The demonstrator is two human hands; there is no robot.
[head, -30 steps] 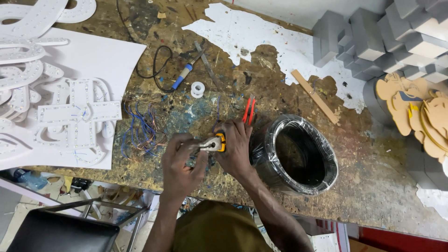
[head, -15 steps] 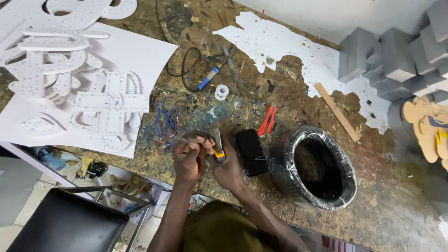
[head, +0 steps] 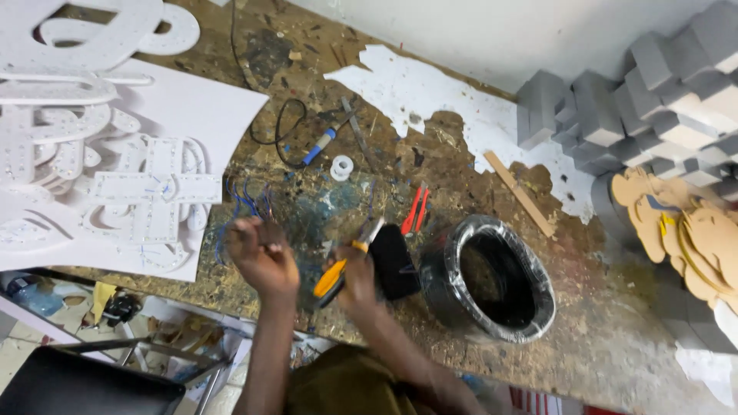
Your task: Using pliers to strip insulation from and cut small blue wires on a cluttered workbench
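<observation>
My right hand (head: 360, 278) grips a yellow-handled tool (head: 342, 269) with its metal tip pointing up and to the right. My left hand (head: 261, 255) is closed, blurred, just left of it, over the near edge of the workbench (head: 430, 165). Thin blue wires (head: 250, 204) lie on the bench right beside the left hand; whether the fingers pinch one I cannot tell. A flat black object (head: 392, 261) lies by my right hand, next to a coil of black cable (head: 492, 280).
White cut-out letter shapes (head: 146, 192) lie on a white sheet at the left. A blue-handled tool with black cord (head: 317, 147), a small white roll (head: 341, 167), red-handled pliers (head: 415, 210), a wood strip (head: 519, 192), grey foam blocks (head: 638, 100) and tan cut-outs (head: 692, 230) surround the bench.
My hands were together on the yellow tool; now they have drawn apart, the left swinging out to the left. The view has shifted so the bench sits further right.
</observation>
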